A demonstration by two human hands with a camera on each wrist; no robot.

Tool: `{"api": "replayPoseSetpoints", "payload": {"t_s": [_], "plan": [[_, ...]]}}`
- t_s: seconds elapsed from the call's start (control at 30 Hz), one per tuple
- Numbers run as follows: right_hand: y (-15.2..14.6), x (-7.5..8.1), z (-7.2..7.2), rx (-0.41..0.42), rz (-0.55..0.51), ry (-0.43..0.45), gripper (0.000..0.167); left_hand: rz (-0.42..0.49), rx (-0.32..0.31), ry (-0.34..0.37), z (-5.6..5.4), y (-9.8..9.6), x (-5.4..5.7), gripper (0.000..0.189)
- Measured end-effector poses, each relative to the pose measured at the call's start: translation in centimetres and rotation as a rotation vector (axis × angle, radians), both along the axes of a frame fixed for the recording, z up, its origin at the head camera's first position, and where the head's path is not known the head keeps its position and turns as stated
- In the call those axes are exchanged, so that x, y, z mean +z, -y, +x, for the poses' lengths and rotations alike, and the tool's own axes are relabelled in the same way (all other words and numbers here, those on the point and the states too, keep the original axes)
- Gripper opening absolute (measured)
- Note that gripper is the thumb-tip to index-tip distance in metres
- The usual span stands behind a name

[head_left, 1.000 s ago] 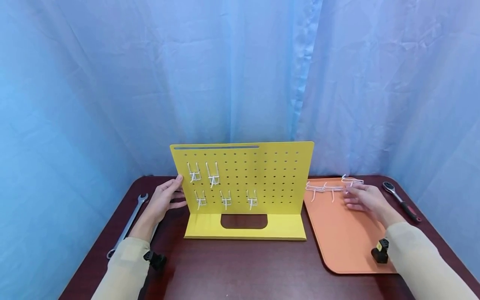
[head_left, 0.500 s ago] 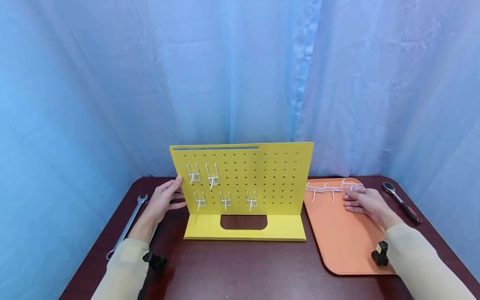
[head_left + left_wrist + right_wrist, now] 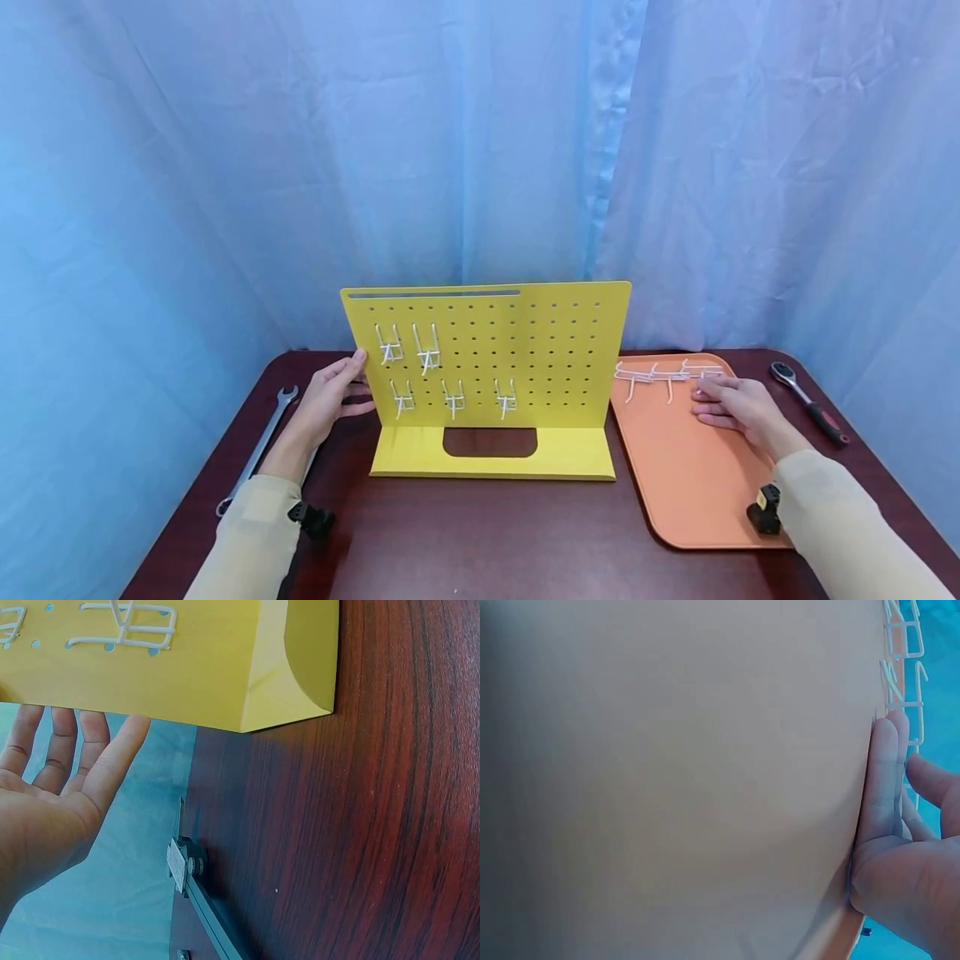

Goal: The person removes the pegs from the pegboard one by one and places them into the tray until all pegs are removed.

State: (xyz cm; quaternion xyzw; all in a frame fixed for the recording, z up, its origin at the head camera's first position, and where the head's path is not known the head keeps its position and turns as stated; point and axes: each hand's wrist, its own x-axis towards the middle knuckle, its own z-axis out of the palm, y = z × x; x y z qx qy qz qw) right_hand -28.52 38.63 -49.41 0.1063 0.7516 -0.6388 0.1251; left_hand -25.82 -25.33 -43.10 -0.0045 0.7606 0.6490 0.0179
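Rightmost hook [image 3: 701, 368] lowered, pinched by R fingers [image 3: 714, 409], 2 hooks [image 3: 669, 377] alongside; L fingers [image 3: 356, 409] hold pegboard [image 3: 482, 354] w/ 5 hooks [image 3: 455, 402].

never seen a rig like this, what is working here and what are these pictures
No machine here: the grips are a person's left hand and right hand, bare. The wide view comes from a head camera, the close ones from a camera on each wrist. On the table stands a yellow board with five white hooks; right of it lies an orange tray with three more. A wrench and caliper lie left, a ratchet right. The left hand touches the board's edge; the right is at the tray's rightmost hook, whether pinching it is unclear.
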Motion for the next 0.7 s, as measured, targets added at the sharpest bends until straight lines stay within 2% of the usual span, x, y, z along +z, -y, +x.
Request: {"api": "replayPoseSetpoints", "payload": {"t_s": [0.4,0.7], "plan": [[0.4,-0.2,0.8,-0.015,-0.029,0.007,0.068,-0.002,-0.003,0.002,0.6,0.1,-0.3,0.064],[0.4,0.7,1.1,0.001,-0.030,0.010,0.065,0.000,-0.001,-0.004,0.3,0.0,0.0,0.065]]}}
